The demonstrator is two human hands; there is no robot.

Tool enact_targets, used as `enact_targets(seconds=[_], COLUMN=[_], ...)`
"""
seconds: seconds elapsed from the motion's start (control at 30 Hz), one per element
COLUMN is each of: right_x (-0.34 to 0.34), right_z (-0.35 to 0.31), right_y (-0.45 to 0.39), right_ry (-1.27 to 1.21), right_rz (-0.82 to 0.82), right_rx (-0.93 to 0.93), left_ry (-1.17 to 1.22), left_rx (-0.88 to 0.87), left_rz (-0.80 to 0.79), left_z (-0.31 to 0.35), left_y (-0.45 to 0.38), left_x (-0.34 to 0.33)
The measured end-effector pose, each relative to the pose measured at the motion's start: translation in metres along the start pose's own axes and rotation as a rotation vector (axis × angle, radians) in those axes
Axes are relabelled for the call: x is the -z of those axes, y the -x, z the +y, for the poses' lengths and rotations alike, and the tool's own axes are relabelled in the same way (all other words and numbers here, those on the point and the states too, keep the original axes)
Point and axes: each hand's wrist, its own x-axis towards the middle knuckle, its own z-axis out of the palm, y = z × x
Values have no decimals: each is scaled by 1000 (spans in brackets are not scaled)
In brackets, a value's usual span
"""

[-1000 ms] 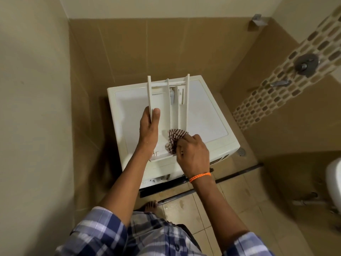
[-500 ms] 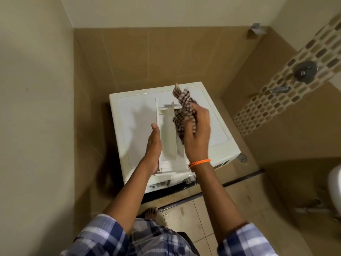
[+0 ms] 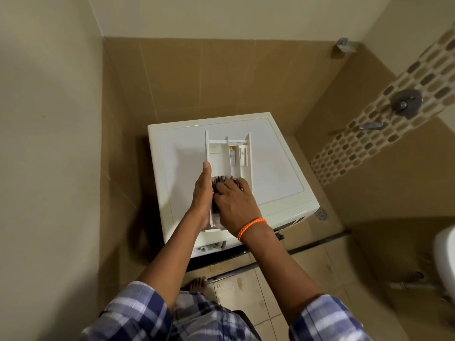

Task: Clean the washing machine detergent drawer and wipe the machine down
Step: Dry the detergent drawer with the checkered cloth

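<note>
The white detergent drawer (image 3: 221, 153) lies lengthwise on top of the cream washing machine (image 3: 275, 168), its compartments facing up. My left hand (image 3: 203, 195) grips the drawer's left wall, thumb pointing along it. My right hand (image 3: 236, 203), with an orange band at the wrist, presses a checked brown-and-white cloth (image 3: 219, 180) into the near end of the drawer's compartments. Most of the cloth is hidden under my fingers.
The machine stands in a tiled corner, walls close at the back and left. A shower valve (image 3: 403, 104) and spout (image 3: 371, 125) are on the right wall. A floor drain (image 3: 321, 214) lies beside the machine, a white toilet (image 3: 445, 262) at far right. My bare foot (image 3: 197, 284) is below.
My right hand had lifted the cloth up over the drawer's far end; it has now come back down and pushed the cloth into the near end. The left hand keeps its hold.
</note>
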Motion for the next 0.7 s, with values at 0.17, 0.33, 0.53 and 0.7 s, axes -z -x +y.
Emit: enact_targets(seconds=[0.17,0.33,0.53,0.7], right_x=[5,10,5,8], right_z=[11,14,8,14], right_y=[-23,-36,-27,-11], right_ry=[120,157,85,-108], right_rz=[188,206,85,27], right_rx=[-34,-257,-179,9], left_ry=[-164,-210,-186,-53], left_rx=[-124,-109,-119,-115], left_rz=[-49,-95,-120,-32], left_z=[-3,-18,-17,-7], left_y=[-1,-6,-7,-13], left_x=[4,-1,3,-3])
